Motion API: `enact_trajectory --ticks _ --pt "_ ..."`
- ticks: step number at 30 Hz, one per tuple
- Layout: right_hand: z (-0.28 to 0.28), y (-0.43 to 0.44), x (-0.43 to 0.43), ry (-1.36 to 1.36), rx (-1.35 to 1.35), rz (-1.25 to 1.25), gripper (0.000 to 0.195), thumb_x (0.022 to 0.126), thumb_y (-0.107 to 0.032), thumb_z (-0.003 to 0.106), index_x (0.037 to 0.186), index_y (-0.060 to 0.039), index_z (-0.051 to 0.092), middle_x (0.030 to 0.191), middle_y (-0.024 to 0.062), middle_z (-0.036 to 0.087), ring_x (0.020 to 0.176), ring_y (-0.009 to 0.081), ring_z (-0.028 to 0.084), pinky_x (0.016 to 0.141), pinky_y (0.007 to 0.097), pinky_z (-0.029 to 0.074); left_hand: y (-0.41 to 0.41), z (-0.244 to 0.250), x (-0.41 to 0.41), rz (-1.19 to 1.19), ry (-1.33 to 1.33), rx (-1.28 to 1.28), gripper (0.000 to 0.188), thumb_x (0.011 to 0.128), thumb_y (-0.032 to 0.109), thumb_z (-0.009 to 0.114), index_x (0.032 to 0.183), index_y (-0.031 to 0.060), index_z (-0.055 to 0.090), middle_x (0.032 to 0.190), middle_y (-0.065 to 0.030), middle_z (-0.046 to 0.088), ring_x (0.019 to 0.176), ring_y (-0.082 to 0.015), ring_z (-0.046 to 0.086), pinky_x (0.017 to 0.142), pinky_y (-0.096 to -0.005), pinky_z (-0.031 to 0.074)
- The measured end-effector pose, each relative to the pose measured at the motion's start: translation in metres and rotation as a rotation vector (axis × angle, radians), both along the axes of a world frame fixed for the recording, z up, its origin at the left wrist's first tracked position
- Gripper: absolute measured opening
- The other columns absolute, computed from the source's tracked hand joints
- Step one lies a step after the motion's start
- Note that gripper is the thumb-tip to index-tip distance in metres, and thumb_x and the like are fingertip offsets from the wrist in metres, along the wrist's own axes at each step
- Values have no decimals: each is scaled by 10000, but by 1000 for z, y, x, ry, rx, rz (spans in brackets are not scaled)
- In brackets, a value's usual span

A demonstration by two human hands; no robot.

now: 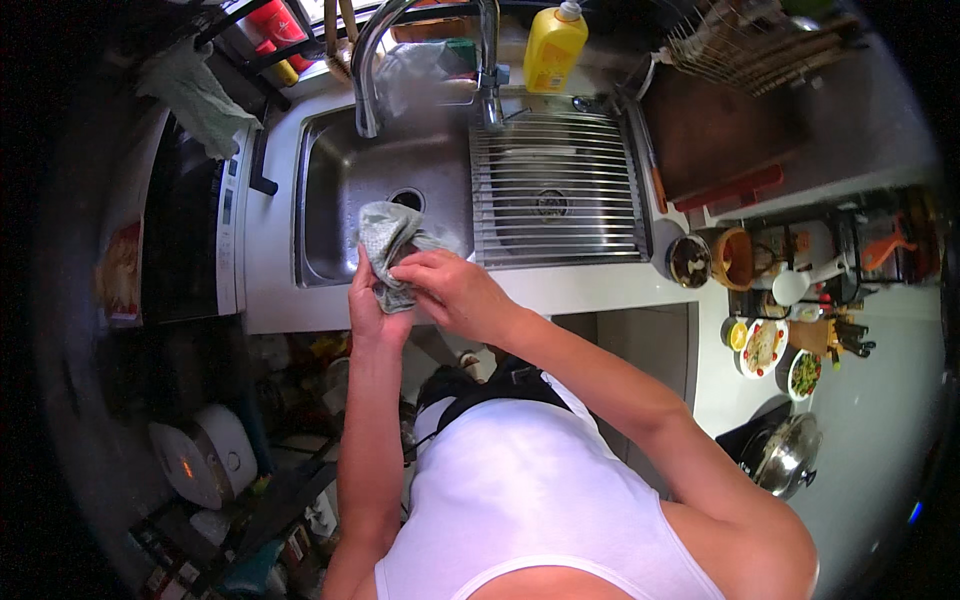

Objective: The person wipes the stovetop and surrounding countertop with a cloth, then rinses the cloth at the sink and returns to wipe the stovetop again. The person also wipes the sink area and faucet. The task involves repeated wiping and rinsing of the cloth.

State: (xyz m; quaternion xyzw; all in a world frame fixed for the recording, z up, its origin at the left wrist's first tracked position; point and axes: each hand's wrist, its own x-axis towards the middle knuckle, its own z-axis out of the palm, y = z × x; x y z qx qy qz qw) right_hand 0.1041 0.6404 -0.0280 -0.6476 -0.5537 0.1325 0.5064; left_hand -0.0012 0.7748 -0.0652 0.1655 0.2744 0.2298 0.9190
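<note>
A grey-green patterned cloth (pixel 390 225) is bunched between my two hands, over the near edge of the left basin of a stainless-steel sink (pixel 442 161). My left hand (pixel 375 304) holds it from below and from the left, palm turned up. From the right, my right hand (pixel 450 289) pinches a fold of the cloth between thumb and fingers. Part of the cloth hangs behind the right hand and is hidden. Whether anything is wrapped inside the cloth cannot be told. The chrome faucet (pixel 366 97) arches over the basin beyond my hands.
A roll-up drying rack (pixel 559 187) covers the right basin. Behind it stands a yellow bottle (pixel 555 49). A second cloth (pixel 199 97) hangs at the upper left. On the right counter are a wooden bowl (pixel 733 259), plates of food (pixel 763 349), a knife block (pixel 817 335) and a lidded pan (pixel 784 454).
</note>
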Motion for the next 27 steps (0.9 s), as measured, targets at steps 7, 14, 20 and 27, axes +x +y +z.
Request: enact_trajectory --ticks 7,14,20,27 --pt "-29 41 18 228 -164 -225 632 912 -239 737 1433 16 486 1324 242 534 1185 470 587 983 482 514 11 -4 48 140 194 -32 404 1101 225 409 1383 -29 548 1376 -158 620 1270 -278 601 1122 -434 459" --pt "-58 61 59 124 -355 -171 604 834 71 573 1403 -128 606 992 224 655 918 421 649 839 466 524 48 -54 66 193 82 -127 397 1000 151 506 1377 25 512 1387 -174 564 1307 -300 535 1160 -476 401" --pt "-69 100 100 301 -307 -315 547 800 66 535 1312 -75 661 1043 224 692 924 359 697 861 424 550 102 -124 87 220 310 -297 477 1103 362 403 1433 25 478 1450 -190 528 1332 -363 515 1159 -559 398" --pt "-65 107 112 106 -417 55 502 862 -105 697 1356 -58 625 1034 272 702 1000 393 701 930 439 536 107 -111 123 -250 111 -297 491 1058 451 524 1363 69 576 1306 -185 648 1194 -368 640 1065 -538 506"
